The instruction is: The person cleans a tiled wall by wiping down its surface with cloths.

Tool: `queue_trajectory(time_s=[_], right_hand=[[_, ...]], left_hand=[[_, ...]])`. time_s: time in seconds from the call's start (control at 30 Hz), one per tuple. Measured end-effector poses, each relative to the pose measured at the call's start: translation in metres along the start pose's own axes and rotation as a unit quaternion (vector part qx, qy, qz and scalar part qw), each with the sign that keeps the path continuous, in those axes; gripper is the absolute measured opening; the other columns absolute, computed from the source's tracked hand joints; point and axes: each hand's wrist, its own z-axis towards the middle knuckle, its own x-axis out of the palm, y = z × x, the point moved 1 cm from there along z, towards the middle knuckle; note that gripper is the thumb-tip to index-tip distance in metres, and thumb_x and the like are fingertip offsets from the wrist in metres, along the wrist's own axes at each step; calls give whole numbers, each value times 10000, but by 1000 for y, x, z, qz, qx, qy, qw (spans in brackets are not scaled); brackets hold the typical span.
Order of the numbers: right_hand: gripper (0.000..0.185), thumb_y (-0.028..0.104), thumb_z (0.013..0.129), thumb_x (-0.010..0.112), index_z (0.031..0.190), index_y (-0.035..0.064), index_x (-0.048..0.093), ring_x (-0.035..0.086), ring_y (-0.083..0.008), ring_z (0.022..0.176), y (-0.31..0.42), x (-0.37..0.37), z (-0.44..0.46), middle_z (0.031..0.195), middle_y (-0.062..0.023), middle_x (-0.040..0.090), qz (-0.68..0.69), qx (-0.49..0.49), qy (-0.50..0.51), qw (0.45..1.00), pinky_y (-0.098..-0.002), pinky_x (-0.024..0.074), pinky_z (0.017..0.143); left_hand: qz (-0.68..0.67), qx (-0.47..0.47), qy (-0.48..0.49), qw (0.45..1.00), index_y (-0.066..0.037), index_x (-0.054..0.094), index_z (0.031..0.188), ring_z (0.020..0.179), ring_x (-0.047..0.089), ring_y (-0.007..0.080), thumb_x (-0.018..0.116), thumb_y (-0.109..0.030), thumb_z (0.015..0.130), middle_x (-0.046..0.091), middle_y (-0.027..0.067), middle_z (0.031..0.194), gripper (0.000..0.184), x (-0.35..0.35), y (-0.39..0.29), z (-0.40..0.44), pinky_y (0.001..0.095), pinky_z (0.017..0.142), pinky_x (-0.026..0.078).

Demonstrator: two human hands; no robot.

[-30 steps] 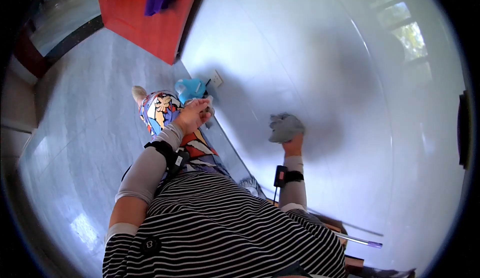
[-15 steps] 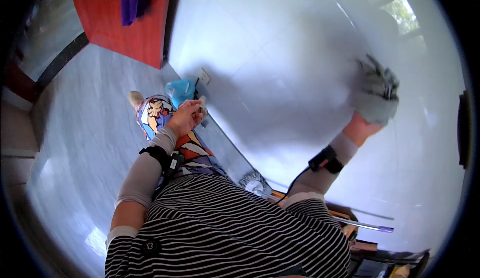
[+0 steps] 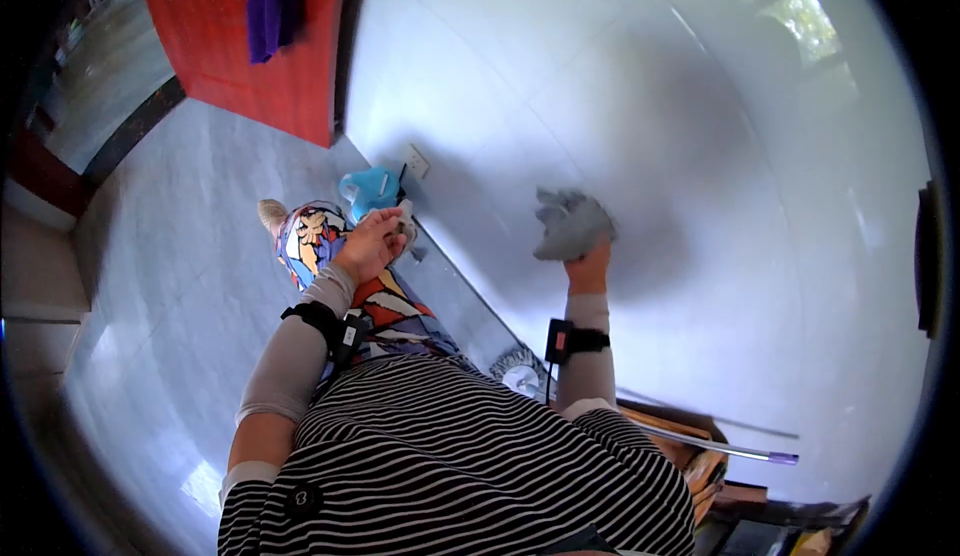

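My right hand [image 3: 575, 228] is inside a grey cloth covering that looks like a glove, and only the wrist is bare. It lies against the pale, glossy wall [image 3: 660, 146] or very close to it, apparently flat, with the fingertip end pointing left. The individual fingers are blurred. Above my thigh, my left hand [image 3: 370, 246] is closed with bent fingers around a small whitish thing [image 3: 407, 224], mostly hidden by the fingers. Just beyond it, a light-blue plastic container [image 3: 368, 189] stands on the floor by the wall.
A wall socket [image 3: 416, 161] sits low on the wall near the blue container. A purple cloth [image 3: 270, 11] hangs on a red door [image 3: 310, 76]. A grey-fringed mop head [image 3: 518, 371] and a metal pole [image 3: 725, 448] are by my right side. Grey floor [image 3: 180, 266] extends left.
My right hand has swept left and somewhat down across the wall, and its forearm has swung with it. My left hand has stayed nearly in place.
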Motion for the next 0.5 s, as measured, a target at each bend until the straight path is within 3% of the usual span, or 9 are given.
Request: queue_trajectory(time_s=[0.03, 0.13, 0.2, 0.27, 0.33, 0.37, 0.43, 0.47, 0.5], right_hand=[[397, 287, 936, 473, 1211, 2, 502, 610, -296, 952, 1, -28, -11, 1106, -144, 612, 0, -1, -4, 1000, -427, 525, 782], [407, 301, 925, 462, 1182, -12, 504, 596, -331, 978, 27, -77, -43, 1103, -181, 604, -207, 8, 28, 978, -462, 509, 819], [426, 320, 906, 406, 1121, -30, 517, 625, -396, 881, 63, -55, -73, 1049, -265, 611, -93, -79, -57, 991, -484, 532, 761], [441, 321, 901, 403, 1145, -30, 512, 601, -407, 959, 96, -64, -88, 1122, -260, 584, -129, -138, -76, 979, -485, 513, 824], [381, 213, 957, 329, 1191, -52, 468, 527, -374, 1076, 132, -79, -93, 1210, -231, 525, -88, -196, -66, 974, -487, 444, 935], [420, 262, 941, 359, 1210, -40, 475, 501, -368, 1125, 152, -96, -90, 1261, -215, 501, -369, -260, -183, 873, -487, 405, 977], [457, 295, 934, 387, 1246, -28, 470, 474, -348, 1172, 178, -76, -84, 1306, -187, 482, -336, -320, -78, 883, -478, 364, 1021], [451, 280, 943, 385, 1265, -27, 458, 472, -333, 1170, 198, -24, -81, 1301, -176, 486, -6, -291, 137, 947, -470, 362, 1022], [441, 271, 951, 377, 1266, -26, 458, 492, -329, 1133, 207, 11, -76, 1269, -176, 503, 2, -319, 93, 943, -468, 381, 999]], left_hand=[[-7, -2, -6, 1000, -135, 484, 1157, 809, 516, 113, 535, -207, 941, 484, -8, 1003, 233, 3, 0, 0, 261, 769, 447], [-9, -15, 4, 1000, -136, 490, 1149, 808, 518, 114, 538, -203, 940, 491, -5, 996, 226, 1, 0, 2, 257, 760, 451], [-8, -17, 9, 1000, -141, 484, 1137, 789, 535, 113, 527, -184, 940, 525, 4, 983, 206, 1, 1, 4, 241, 738, 466], [-11, -15, 13, 1000, -145, 478, 1125, 770, 553, 112, 515, -165, 941, 558, 12, 971, 189, 0, 3, 4, 225, 715, 482], [-3, -20, -5, 1000, -142, 477, 1128, 769, 558, 108, 512, -166, 943, 556, 9, 968, 190, 3, 2, 2, 220, 687, 480], [-4, -20, -5, 1000, -142, 477, 1128, 769, 558, 108, 512, -166, 943, 556, 9, 968, 190, 3, 2, 1, 220, 687, 480], [8, -19, 2, 1000, -140, 477, 1127, 776, 561, 107, 512, -164, 943, 552, 6, 963, 189, 2, 2, 1, 220, 675, 477], [6, -18, 1, 1000, -140, 477, 1127, 776, 561, 107, 512, -164, 943, 552, 6, 963, 189, 1, 2, 1, 220, 675, 477], [9, -16, 7, 1000, -141, 477, 1128, 772, 560, 105, 512, -164, 943, 551, 5, 961, 189, -2, 4, 3, 220, 677, 476]])
